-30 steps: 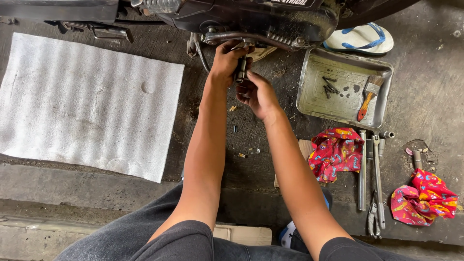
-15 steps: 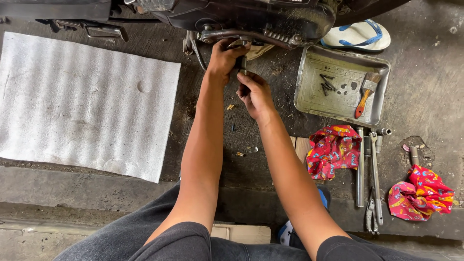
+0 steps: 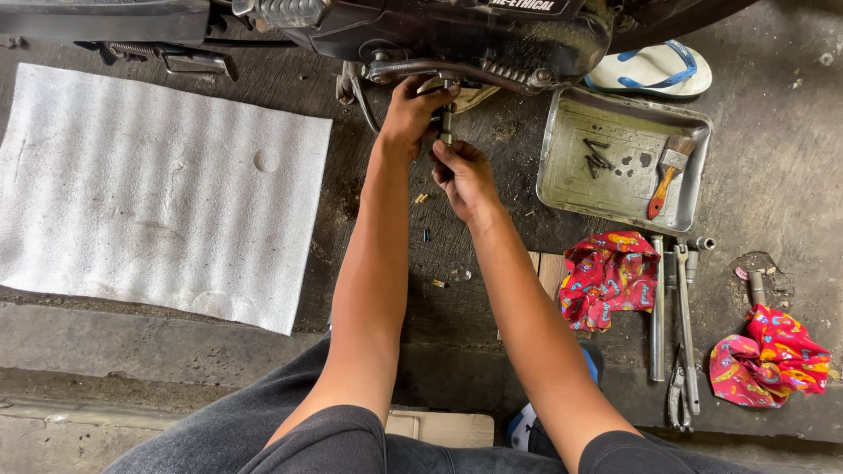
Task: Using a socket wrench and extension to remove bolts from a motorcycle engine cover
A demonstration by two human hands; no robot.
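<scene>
Both my hands reach under the black engine of a motorcycle (image 3: 457,35) at the top of the view. My left hand (image 3: 411,112) grips the upper part of a slim metal tool (image 3: 447,123) that stands upright under the engine. My right hand (image 3: 464,171) holds the lower end of the same tool from below. The two hands almost touch. The tool's tip is hidden against the engine's underside.
A metal tray (image 3: 562,167) to the right holds several dark bolts and a paintbrush (image 3: 667,171). Two red patterned rags (image 3: 608,276) (image 3: 771,355) lie beside long wrenches and pliers (image 3: 683,338). A white foam sheet (image 3: 149,189) covers the floor on the left. A sandal (image 3: 654,70) lies by the tray.
Both hands have stayed at the engine; the right hand has dropped slightly below the left, and more of the upright tool shows between them.
</scene>
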